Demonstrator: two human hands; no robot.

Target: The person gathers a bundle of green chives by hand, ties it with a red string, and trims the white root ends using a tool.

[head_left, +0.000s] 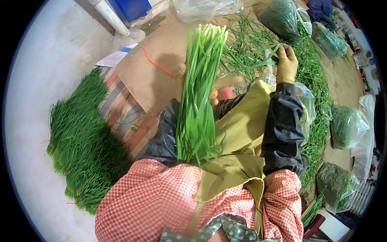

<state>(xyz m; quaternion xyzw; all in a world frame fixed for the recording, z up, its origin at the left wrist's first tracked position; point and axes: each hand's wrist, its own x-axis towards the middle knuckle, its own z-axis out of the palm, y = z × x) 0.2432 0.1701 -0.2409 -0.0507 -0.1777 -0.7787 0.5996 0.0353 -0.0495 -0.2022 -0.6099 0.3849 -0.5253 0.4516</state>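
Note:
An upright bunch of garlic chives (201, 88), pale cut stems at the top and green leaves hanging down, is in my left hand (223, 83). That hand is mostly hidden behind the bunch, with fingers showing on both sides. Off to the right, my right hand (287, 66), in a yellowish glove, pinches a few loose chive blades (264, 54) above a scattered heap. A red tie (157, 64) stretches across a brown board (141, 86) beside my left hand; whether that hand touches it I cannot tell.
Tied chive bundles (88, 141) are stacked at the left. Loose chives (310, 84) spread along the right. Several filled plastic bags stand there, one nearby (342, 127). A white pipe (109, 16) and blue container (131, 8) are at the back left; another person (321, 11) is at the far right.

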